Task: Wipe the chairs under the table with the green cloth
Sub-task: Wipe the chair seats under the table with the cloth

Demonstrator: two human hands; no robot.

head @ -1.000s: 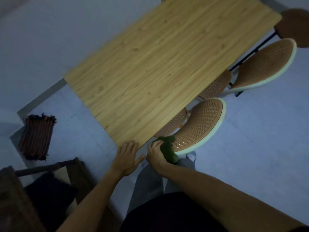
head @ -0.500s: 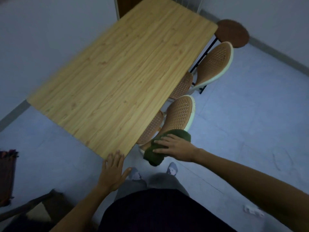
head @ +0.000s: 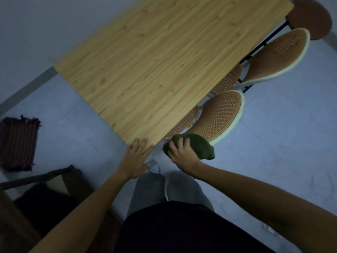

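Green cloth (head: 193,147): bunched, lying over the near end of the nearer chair's backrest (head: 217,117), at its pale rim. Held by the right hand (head: 182,152), whose fingers curl down over the cloth's left half; the cloth's right half sticks out bare past the fingers. Half a second ago the same hand lay flatter across the top of the cloth, palm down; now it sits lower, at the cloth's near-left side. A second ago the cloth was pinched narrow at the rim's left corner. Judgement: the rim end of this backrest is being rubbed in short strokes, and the wipe of the first chair is under way, not finished.

Nearer chair: woven brown back with pale edging, seat tucked beneath the table (head: 164,61).

Farther chair (head: 279,53): same make, well apart from the cloth; by its distance likely not yet reached.

Left hand (head: 135,157): empty, fingers spread flat on the table's near corner, in the same bracing spot as in both earlier views.

Round brown stool (head: 310,17): beyond the far chair.

Striped mat (head: 18,141): on the floor, left.
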